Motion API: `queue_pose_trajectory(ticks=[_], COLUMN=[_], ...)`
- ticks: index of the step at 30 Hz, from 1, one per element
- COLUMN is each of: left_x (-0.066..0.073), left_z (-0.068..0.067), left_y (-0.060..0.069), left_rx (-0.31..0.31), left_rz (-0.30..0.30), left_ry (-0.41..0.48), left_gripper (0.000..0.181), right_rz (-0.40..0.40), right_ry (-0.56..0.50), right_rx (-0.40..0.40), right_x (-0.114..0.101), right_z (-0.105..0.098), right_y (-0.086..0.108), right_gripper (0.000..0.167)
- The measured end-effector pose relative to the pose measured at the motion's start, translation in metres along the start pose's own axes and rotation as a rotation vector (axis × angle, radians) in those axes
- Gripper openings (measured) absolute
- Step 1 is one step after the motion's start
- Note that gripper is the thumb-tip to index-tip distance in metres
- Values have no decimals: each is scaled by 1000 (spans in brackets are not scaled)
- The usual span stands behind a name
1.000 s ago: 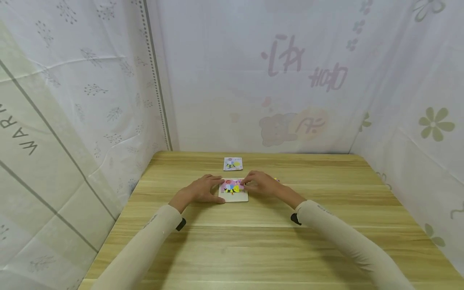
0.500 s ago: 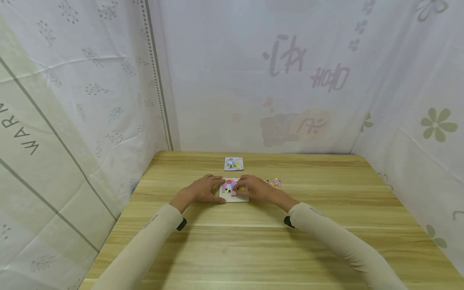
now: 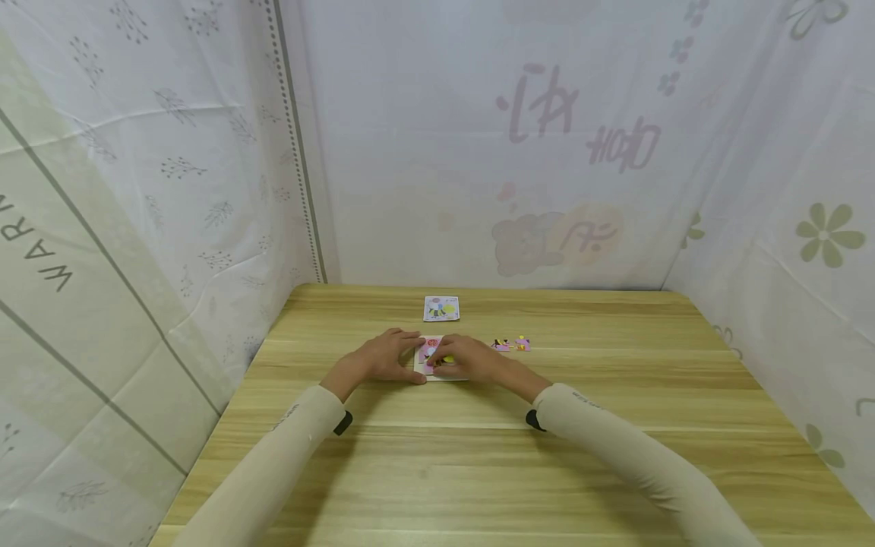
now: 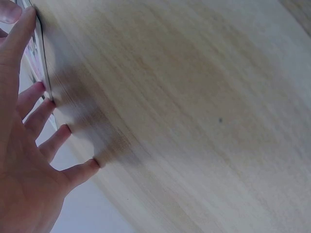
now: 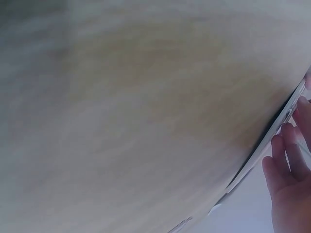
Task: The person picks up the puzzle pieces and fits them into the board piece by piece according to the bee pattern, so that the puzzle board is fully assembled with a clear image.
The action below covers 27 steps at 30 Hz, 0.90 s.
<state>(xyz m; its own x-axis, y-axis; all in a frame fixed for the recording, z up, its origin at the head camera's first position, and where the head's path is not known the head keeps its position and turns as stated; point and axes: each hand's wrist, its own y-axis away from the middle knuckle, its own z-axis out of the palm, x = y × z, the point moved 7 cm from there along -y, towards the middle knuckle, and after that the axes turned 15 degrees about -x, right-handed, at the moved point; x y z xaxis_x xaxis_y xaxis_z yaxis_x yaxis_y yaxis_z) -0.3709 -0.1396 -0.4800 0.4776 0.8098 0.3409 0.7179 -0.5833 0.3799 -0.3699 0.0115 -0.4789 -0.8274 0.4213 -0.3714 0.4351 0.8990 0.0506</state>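
A pale puzzle board [image 3: 451,378] with a bee picture of pink, yellow and black lies on the wooden table. My left hand [image 3: 386,355] rests at its left side, thumb by the near corner and index finger by the far one. In the left wrist view the fingers of this left hand [image 4: 29,145] are spread and fairly straight along the board's edge. My right hand [image 3: 472,358] is over the board and pinches a pink puzzle piece [image 3: 429,370] at the lower left of the picture. That hand covers the picture's right part.
Loose puzzle pieces [image 3: 522,344] lie on the table to the right of the board. Behind the board is a card [image 3: 441,309] printed with a bee. Patterned cloth [image 3: 410,152] hangs behind the table [image 3: 437,471] and on both sides.
My right hand has moved left over the board with a pink puzzle piece, now at the picture's lower left. Loose pieces at right have come into view. My left hand stays put.
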Motion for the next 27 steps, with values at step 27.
queue_pose_trajectory(ticks=[27], left_x=[3], left_z=[0], left_y=[1], left_rx=[23], left_rz=[24], left_ry=[-22], left_gripper=[93], right_rz=[40], right_ry=[90], right_rx=[-4], right_x=[-12], right_z=[5], right_y=[-8], right_gripper=[19])
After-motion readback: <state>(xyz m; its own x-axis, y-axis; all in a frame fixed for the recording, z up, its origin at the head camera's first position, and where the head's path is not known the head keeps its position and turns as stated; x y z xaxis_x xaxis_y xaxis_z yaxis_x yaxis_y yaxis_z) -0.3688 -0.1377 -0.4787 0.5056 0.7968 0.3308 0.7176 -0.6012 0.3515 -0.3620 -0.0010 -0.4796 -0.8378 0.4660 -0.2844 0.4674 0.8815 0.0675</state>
